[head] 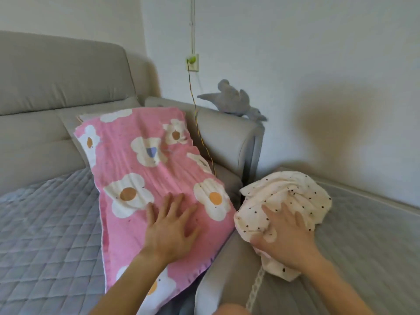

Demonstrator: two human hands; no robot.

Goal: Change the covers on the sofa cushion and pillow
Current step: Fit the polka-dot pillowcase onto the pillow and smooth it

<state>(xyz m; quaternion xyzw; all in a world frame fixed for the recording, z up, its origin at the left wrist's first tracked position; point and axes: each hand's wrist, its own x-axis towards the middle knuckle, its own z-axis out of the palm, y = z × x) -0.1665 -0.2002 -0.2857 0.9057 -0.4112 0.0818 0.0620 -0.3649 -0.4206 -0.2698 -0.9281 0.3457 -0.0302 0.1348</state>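
"Since 2 bare hands show near the bottom edge, where does each one lie?"

"Left hand (169,228) lies flat, fingers spread, on the lower half of a pink pillow (145,160) printed with white flowers. Right hand (284,239) rests on a crumpled cream cover (295,189) with dark dots, fingers straight and spread on the cloth. Its thumb is blurred, so I cannot tell whether it pinches."

"Where do those 2 things sit?"

"Pink pillow slants across a grey sofa (56,76), far end propped against the armrest (227,133), near end over a blue-grey quilted mat (45,223) on the seat. Cream cover sits in a heap on a grey padded surface (363,235) right of the armrest, just beside the pillow's edge."

"Anything behind?"

"1 grey plush toy (231,100) lies on top of the armrest, and a cord (197,123) hangs from a wall socket (192,62) down past the pillow's far end."
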